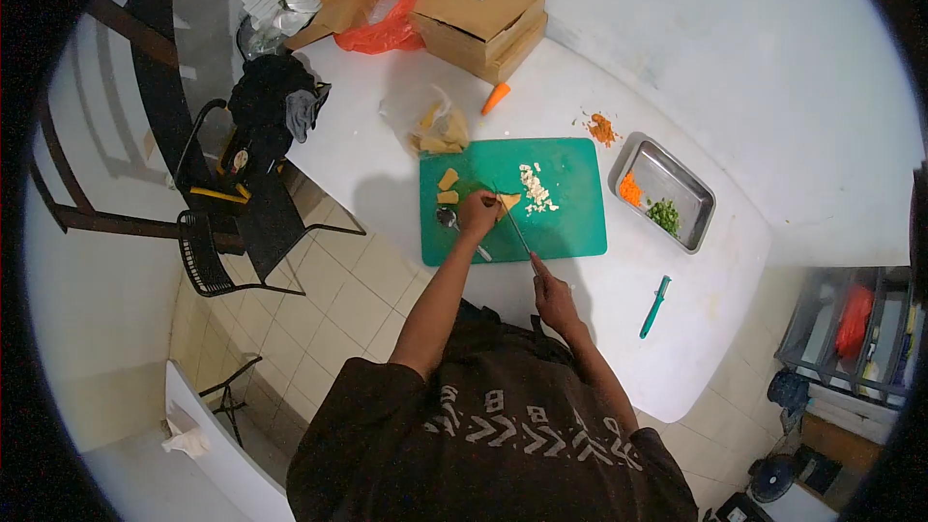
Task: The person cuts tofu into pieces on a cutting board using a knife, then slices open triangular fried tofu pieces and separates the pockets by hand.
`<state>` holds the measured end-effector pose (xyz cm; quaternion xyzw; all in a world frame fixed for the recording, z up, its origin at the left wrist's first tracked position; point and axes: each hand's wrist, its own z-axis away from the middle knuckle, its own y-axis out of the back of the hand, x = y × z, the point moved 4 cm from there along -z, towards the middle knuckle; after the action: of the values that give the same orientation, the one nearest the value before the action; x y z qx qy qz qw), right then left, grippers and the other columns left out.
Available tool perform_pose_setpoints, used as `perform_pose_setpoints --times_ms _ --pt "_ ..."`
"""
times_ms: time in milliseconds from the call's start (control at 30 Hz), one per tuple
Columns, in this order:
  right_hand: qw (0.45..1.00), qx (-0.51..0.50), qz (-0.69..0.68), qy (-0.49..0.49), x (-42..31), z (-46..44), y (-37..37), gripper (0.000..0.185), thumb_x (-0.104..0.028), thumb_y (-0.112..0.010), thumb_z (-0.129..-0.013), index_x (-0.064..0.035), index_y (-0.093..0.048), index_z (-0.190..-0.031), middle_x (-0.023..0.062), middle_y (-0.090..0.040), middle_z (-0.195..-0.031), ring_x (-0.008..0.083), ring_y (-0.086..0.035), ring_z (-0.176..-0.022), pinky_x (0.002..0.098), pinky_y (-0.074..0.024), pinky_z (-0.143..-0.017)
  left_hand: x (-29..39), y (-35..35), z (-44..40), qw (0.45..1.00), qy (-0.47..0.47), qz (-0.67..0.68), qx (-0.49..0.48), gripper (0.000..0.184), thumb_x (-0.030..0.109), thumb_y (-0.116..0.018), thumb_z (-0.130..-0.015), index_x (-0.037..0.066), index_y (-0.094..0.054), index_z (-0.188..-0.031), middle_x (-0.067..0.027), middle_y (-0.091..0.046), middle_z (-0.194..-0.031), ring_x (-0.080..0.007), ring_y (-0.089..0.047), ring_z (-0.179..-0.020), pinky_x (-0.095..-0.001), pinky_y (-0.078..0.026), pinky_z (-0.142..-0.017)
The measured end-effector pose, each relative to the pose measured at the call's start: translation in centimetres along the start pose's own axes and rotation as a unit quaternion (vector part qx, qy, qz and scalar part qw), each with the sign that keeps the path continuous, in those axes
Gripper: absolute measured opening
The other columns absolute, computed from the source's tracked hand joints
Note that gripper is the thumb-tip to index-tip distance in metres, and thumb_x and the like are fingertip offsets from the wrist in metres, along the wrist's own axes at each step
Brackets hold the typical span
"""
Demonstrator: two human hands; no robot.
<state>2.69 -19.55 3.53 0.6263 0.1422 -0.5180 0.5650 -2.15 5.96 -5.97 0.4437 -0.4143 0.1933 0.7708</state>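
Observation:
On the green cutting board (580,222), my left hand (478,214) pinches a yellowish piece (509,201) near the middle. My right hand (556,300) is wrapped round the handle of a knife (519,232), whose blade reaches up to that piece. Chopped white bits (535,188) lie right of the blade. Left of my left hand are two more yellowish pieces (448,179) and a spoon (446,217), its handle partly hidden under my wrist. A clear bag (440,128) with similar pieces rests at the board's upper left corner.
A metal tray (694,186) holds orange bits and chopped greens. Orange shavings (601,129), a carrot piece (496,98) and a green peeler (655,306) lie on the white table (619,348). Cardboard boxes (483,10) and a red bag (391,14) stand behind. A chair (217,261) is left.

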Motion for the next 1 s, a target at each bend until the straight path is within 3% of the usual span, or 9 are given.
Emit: perform_pose_setpoints --times_ms 500,600,1000 --pt "0.997 -0.063 0.035 0.004 1.0 -0.7 1.9 0.056 -0.007 -0.048 -0.098 -0.0202 -0.036 -0.151 0.0318 -0.064 -0.083 0.0478 -0.064 -0.080 0.0531 -0.0484 -0.071 -0.4 -0.4 -0.6 0.999 -0.029 -0.032 0.006 0.025 0.029 -0.078 -0.079 0.009 -0.074 -0.094 -0.0088 -0.075 -0.089 -0.0264 -0.072 -0.083 -0.0386 -0.057 -0.073" --pt "0.995 -0.077 0.056 0.006 0.8 -1.1 2.6 0.057 -0.008 -0.047 -0.098 -0.0199 -0.035 -0.152 0.0313 -0.064 -0.084 0.0482 -0.063 -0.079 0.0548 -0.0477 -0.071 0.4 0.2 -0.3 0.998 -0.028 -0.048 0.009 0.026 0.028 -0.081 -0.076 0.008 -0.075 -0.091 -0.0090 -0.075 -0.087 -0.0234 -0.072 -0.080 -0.0361 -0.055 -0.074" --pt "0.975 -0.132 0.179 0.028 0.7 -2.7 3.8 0.068 -0.006 -0.047 -0.096 -0.0257 -0.022 -0.156 0.0272 -0.064 -0.084 0.0447 -0.064 -0.074 0.0569 -0.0507 -0.068 1.6 1.1 0.7 0.999 -0.017 -0.042 0.024 0.026 0.027 -0.078 -0.077 0.006 -0.076 -0.092 -0.0116 -0.075 -0.088 -0.0269 -0.072 -0.082 -0.0381 -0.055 -0.075"
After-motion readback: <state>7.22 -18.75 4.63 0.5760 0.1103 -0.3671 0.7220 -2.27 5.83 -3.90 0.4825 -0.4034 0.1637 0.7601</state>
